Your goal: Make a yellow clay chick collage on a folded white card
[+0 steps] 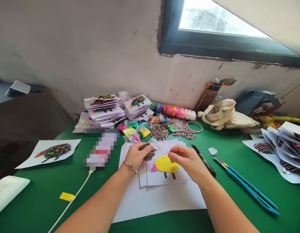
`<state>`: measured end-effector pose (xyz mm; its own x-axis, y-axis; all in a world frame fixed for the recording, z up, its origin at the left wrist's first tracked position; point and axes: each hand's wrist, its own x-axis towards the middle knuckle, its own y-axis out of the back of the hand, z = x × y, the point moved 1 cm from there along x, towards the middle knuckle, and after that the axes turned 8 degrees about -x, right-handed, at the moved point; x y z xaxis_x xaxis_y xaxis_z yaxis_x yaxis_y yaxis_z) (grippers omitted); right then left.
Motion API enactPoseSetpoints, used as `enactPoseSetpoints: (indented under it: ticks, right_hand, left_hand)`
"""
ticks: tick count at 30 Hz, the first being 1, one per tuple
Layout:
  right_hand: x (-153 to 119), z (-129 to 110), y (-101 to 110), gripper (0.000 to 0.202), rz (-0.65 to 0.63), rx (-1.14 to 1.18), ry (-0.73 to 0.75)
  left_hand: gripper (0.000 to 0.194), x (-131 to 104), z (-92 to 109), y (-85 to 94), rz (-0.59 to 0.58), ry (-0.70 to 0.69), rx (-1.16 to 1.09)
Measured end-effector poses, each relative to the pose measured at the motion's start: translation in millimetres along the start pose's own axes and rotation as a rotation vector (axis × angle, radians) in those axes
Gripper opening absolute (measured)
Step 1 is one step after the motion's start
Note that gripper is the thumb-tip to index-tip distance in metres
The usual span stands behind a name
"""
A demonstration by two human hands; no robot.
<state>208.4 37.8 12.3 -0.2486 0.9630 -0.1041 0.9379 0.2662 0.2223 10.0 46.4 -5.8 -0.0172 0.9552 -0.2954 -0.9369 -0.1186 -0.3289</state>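
Observation:
A white card [169, 179] lies on larger white sheets [150, 204], bearing a yellow clay body [165, 163] with a pink head and two dark legs. At the card's upper left my left hand [137, 157] holds a lump of dark clay [150, 155] between thumb and fingers. Over the yellow body's upper right, my right hand [186, 160] has its thumb and index finger pinched together; whatever sits between them is too small to make out. Behind both hands are a pile of striped seeds [159, 129] and small bags of coloured clay [143, 131].
Finished cards [105, 113] are stacked at the back left, more cards [288, 152] at the right. A black pen [203, 160] and a blue cutter [247, 186] lie right of the sheets. A white cable [77, 194] runs at the left, near a power bank [10, 194].

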Motion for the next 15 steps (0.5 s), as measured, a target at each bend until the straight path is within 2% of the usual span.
enactPoseSetpoints:
  ticks: [4,7,10,12,15]
  right_hand:
    - [0.4,-0.4,2.5,0.021,0.084,-0.03,0.002]
    - [-0.6,-3.4,1.3,0.02,0.039,-0.081,0.0]
    - [-2.6,-7.6,-0.7,0.031,-0.027,-0.168,0.004]
    - [-3.3,-8.5,-0.2,0.035,-0.017,-0.196,0.008]
    - [-3.0,-5.5,0.2,0.027,0.007,-0.127,-0.001]
  left_hand:
    - [0.045,0.2,0.5,0.0,0.005,-0.001,0.0]
    - [0.045,0.5,0.5,0.1,0.002,0.003,0.005]
    - [0.044,0.7,0.4,0.3,0.001,0.001,0.009]
    - [0.043,0.6,0.4,0.3,0.001,-0.001,0.012]
    - [0.041,0.3,0.5,0.2,0.003,-0.004,0.018]
